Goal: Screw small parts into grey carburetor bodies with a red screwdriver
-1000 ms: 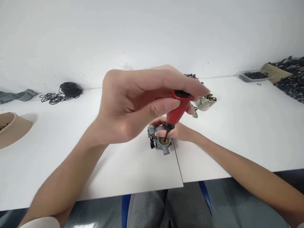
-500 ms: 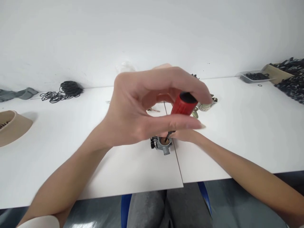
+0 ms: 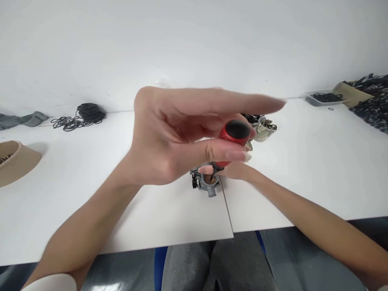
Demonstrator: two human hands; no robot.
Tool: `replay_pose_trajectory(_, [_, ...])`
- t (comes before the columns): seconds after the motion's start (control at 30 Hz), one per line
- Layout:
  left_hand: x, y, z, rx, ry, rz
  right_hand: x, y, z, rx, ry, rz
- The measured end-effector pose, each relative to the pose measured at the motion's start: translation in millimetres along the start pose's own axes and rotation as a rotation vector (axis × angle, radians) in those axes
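Note:
My left hand (image 3: pixel 172 137) grips a screwdriver (image 3: pixel 232 135) with a red handle and black end cap. Thumb and bent fingers press its handle, while the index finger stretches out above. Tilted, its dark shaft runs down into the round opening of a grey metal carburetor (image 3: pixel 212 191), where a brown surface shows. On the table, my right hand (image 3: pixel 232 170) is closed on the carburetor's far side, a fingertip lying by the opening. The left hand and screwdriver cover part of the right hand.
Behind the hands stands a clear cup (image 3: pixel 263 131) of brass-coloured parts. Black rubber rings (image 3: pixel 89 115) lie back left, a beige bowl (image 3: pixel 26 163) at far left. Back right are a clear tray (image 3: pixel 325 99) and a heap of black parts (image 3: pixel 371 101). A seam (image 3: pixel 226 206) splits the white table.
My left index finger has straightened off the screwdriver's end, and the thumb has shifted along the handle. The screwdriver's tip stays in the carburetor opening; a right fingertip now shows beside it.

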State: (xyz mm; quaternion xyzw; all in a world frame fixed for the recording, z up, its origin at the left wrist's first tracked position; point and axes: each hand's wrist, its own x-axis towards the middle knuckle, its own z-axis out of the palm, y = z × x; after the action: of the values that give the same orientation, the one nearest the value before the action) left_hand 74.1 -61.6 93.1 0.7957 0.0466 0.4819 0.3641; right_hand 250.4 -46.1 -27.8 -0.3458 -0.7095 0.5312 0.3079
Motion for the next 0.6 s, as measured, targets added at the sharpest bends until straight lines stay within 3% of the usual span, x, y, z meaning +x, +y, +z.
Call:
replay_pose_trajectory(0.1, [-0.3, -0.8, -5.4, -0.042, -0.097, -0.018, 0.1, 1.0, -1.7, -0.021, 0.023, -0.039])
replay_pose_trajectory(0.3, [2.7, -0.1, 3.5, 0.184, 0.051, 0.016, 1.7, -0.5, 0.9, 0.112, -0.063, -0.012])
replay_pose_trajectory(0.43, [-0.1, -1.0, 7.5, 0.232, 0.137, -0.019, -0.9, -5.7, 1.4, 0.047, -0.003, -0.003])
replay_pose_trajectory(0.53, [-2.2, -3.6, 2.5, 0.093, 0.002, -0.038, -2.0, -4.4, 0.0, -0.009, 0.091, -0.014])
replay_pose_trajectory(0.6, [-1.3, -6.1, -1.6, 0.014, -0.092, -0.018, -1.2, -1.3, -0.8, -0.013, 0.072, -0.035])
